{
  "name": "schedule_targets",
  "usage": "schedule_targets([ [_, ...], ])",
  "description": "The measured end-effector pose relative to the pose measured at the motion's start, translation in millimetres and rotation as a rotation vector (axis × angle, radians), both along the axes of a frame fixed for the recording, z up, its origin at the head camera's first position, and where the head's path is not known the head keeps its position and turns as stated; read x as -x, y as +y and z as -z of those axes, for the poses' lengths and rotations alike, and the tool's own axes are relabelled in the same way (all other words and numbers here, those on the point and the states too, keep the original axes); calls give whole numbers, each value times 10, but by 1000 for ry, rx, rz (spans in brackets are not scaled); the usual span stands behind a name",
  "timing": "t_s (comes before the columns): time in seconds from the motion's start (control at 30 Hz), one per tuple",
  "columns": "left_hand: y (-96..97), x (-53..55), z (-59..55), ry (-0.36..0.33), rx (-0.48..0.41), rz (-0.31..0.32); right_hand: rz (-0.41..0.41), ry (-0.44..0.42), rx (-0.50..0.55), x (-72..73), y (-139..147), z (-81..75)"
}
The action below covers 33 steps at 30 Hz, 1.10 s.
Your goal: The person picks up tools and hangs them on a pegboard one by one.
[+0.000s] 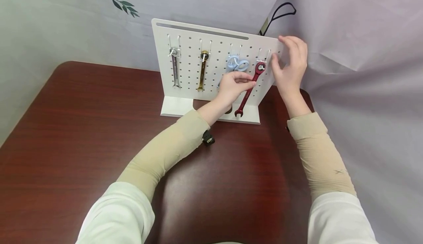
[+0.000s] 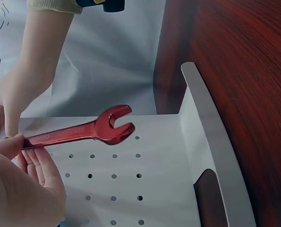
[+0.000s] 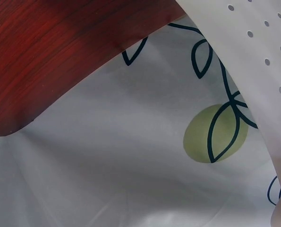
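Observation:
In the head view, my left hand pinches a red combination wrench by its upper shaft, between thumb and fingers. The wrench slants before the white pegboard, its ring end up over a white hook whose tip shows in the ring. Its open jaw end points down, seen close in the left wrist view. At the board's top right corner is my right hand, fingertips at the edge, thumb apart and near the ring. Light blue scissors hang just left of the wrench, partly behind my left hand.
Further left on the board hang a gold wrench and a silver wrench. The board's white foot stands on the dark red wooden table. A black strap loop rises behind it. Pale curtain borders the right side.

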State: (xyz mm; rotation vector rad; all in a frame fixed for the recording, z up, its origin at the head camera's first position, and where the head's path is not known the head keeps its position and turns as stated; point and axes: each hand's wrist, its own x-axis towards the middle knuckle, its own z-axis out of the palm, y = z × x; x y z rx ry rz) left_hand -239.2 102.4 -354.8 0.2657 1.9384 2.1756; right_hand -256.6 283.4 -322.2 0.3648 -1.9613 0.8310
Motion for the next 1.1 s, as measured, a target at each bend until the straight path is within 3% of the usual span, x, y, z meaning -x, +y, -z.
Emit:
schedule_targets([
  [0.77, 246, 49, 48, -46, -136, -168, 5, 8, 19, 26, 15, 6],
  [1.1, 262, 29, 82, -33, -86, -232, -4, 2, 17, 19, 9, 20],
])
